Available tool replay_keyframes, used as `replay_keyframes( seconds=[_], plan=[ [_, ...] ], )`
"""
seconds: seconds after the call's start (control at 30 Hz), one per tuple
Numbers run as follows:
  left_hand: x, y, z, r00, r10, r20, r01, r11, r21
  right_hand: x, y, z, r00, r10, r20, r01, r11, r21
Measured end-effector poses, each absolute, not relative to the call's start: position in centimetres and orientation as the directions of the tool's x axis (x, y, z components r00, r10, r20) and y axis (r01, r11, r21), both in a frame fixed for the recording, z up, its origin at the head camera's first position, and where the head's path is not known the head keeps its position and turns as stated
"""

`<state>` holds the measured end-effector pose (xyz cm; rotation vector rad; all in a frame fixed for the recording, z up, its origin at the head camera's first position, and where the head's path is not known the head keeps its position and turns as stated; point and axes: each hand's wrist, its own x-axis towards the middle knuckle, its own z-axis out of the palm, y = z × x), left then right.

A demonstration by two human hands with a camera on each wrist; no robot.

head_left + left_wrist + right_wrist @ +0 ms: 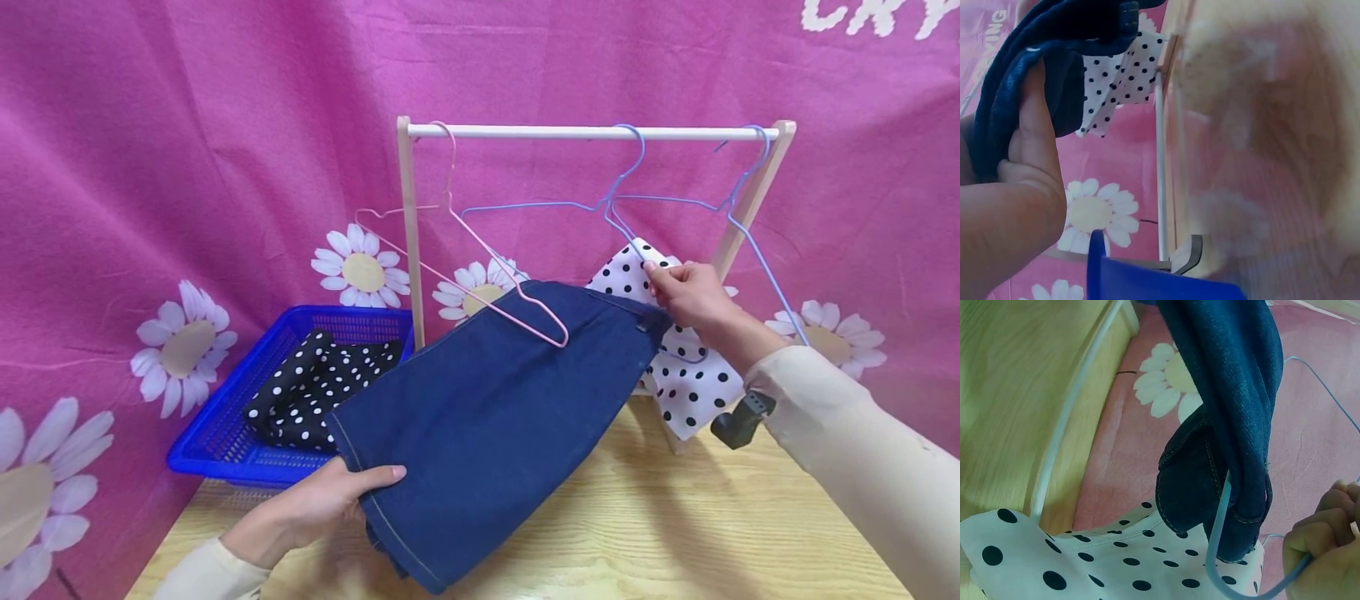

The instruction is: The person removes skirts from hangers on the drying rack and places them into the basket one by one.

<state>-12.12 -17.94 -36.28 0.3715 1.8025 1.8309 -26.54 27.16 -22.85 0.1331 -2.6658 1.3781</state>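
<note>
A dark blue denim garment point(510, 417) slants across the middle of the head view, a belt loop at its upper right end. My left hand point(322, 504) grips its lower left edge, thumb on top. With curled fingers my right hand point(693, 296) holds one arm of the middle blue hanger point(626, 167), whose hook is on the rail. In the right wrist view the bend of this hanger point(1213, 569) runs into the folds of the denim. Behind my right hand is a white cloth with black dots point(693, 387).
A pink hanger point(480, 242) hangs at the rail's left, overlapping the denim. Another blue hanger point(757, 237) hangs at the right end of the white rail point(525, 132). At left, a blue basket point(217, 417) holds black dotted cloth point(322, 392). Everything stands on a wooden table point(600, 533).
</note>
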Motion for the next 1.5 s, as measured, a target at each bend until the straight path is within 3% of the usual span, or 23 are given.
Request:
replay_keyframes(
  seconds=[0.27,1.5],
  plan=[
    [-12.8,-18.7,-35.3,-0.861,0.488,-0.145,-0.151,0.027,0.988,-26.5,27.3,-22.9,-0.988,-0.020,0.154,-0.141,0.529,-0.837],
    [-15.5,-21.1,-34.3,-0.902,0.424,-0.078,-0.095,-0.019,0.995,-26.9,27.9,-23.2,-0.988,-0.015,0.156,-0.136,0.580,-0.803]
  ],
)
